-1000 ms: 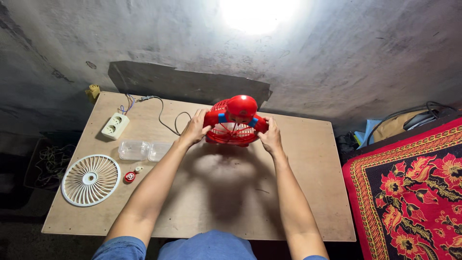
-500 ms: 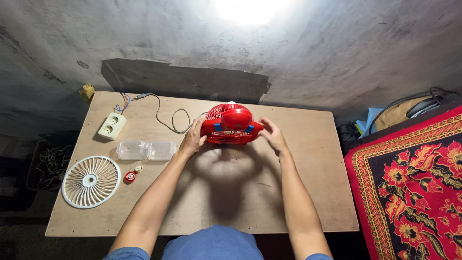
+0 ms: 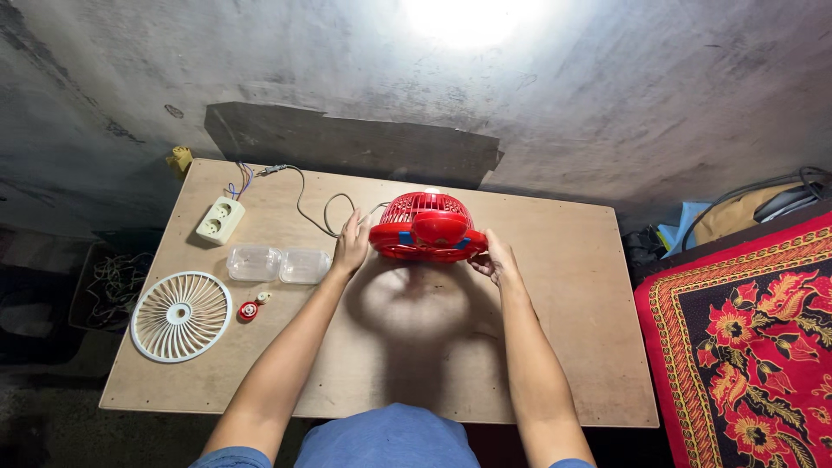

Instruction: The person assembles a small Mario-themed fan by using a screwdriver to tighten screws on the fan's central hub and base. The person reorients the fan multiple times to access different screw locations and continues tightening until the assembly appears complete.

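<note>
Round red plastic fan with ribbed grille, gripped between left hand and right hand.

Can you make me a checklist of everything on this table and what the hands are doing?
Surface: wooden table, bare in front.
Job's things: red fan, tipped grille-down near the far edge.
Clutter: white fan grille, small red cap, two clear plastic boxes.
Grips: left hand and right hand hold the fan's sides.
Cables: grey cord from the fan; white socket strip with loose wires.
Surroundings: grey wall, red patterned rug, tangled cords on the floor.
</note>
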